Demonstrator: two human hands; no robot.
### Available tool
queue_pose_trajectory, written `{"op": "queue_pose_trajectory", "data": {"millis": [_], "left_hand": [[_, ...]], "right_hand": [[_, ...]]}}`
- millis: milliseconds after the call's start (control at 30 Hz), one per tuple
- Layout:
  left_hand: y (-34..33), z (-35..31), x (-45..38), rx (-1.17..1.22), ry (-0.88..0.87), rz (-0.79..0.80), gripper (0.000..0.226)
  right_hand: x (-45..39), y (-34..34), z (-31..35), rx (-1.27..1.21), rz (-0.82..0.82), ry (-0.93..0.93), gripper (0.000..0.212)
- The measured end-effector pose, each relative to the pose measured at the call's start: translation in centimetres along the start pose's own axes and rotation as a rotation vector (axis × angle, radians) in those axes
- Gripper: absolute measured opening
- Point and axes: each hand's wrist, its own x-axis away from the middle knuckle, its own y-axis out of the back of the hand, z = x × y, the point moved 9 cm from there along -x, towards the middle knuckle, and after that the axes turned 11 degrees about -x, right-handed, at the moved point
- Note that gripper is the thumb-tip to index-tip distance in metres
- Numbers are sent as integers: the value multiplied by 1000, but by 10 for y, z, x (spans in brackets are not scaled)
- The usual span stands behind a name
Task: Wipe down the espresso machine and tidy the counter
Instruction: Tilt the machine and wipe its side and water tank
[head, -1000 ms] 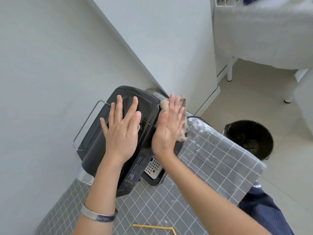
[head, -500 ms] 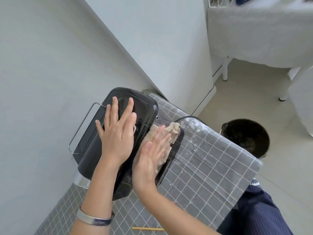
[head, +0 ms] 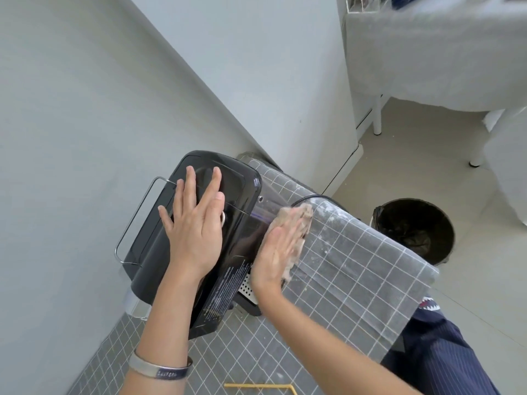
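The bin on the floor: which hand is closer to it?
Right. The right hand presses a cloth on the machine's side facing the bin; the left hand lies flat on top, farther off.

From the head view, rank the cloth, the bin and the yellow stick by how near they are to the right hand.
1. Cloth: pressed under the right hand against the machine's side.
2. Yellow stick: on the counter, at the near edge of the view.
3. Bin: on the floor beyond the counter's right edge.
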Motion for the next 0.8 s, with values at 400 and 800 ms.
{"op": "queue_pose_trajectory", "data": {"millis": [400, 800], "left_hand": [[0, 2, -4, 8, 27, 11, 58], [0, 1, -3, -4, 17, 15, 59]], "right_hand": [[-55, -15, 66, 23, 117, 302, 54], [-28, 15, -17, 98, 113, -40, 49]]}}
